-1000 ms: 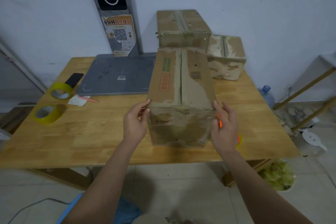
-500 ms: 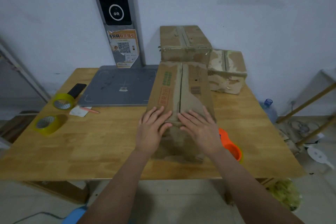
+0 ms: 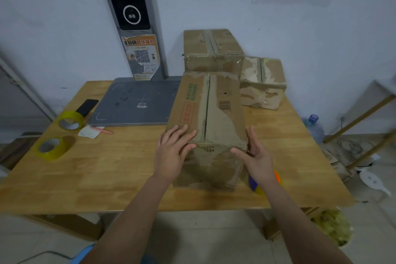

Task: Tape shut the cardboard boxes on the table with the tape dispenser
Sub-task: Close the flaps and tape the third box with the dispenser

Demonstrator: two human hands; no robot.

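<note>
Near box (image 3: 209,122) sits lengthwise at tabletop (image 3: 120,169) front-centre, flaps down, centre seam visible. My left hand (image 3: 172,153) lies flat on its near left top corner, fingers straight. My right hand (image 3: 256,156) is against the near right edge, fingers extended, thumb across the front face; holding nothing. Dispenser (image 3: 265,182) (orange/blue) rests on tabletop just right of box, partly hidden by my right wrist. Two more boxes (image 3: 212,49) at rear. Two tape rolls (image 3: 54,146) at left.
</note>
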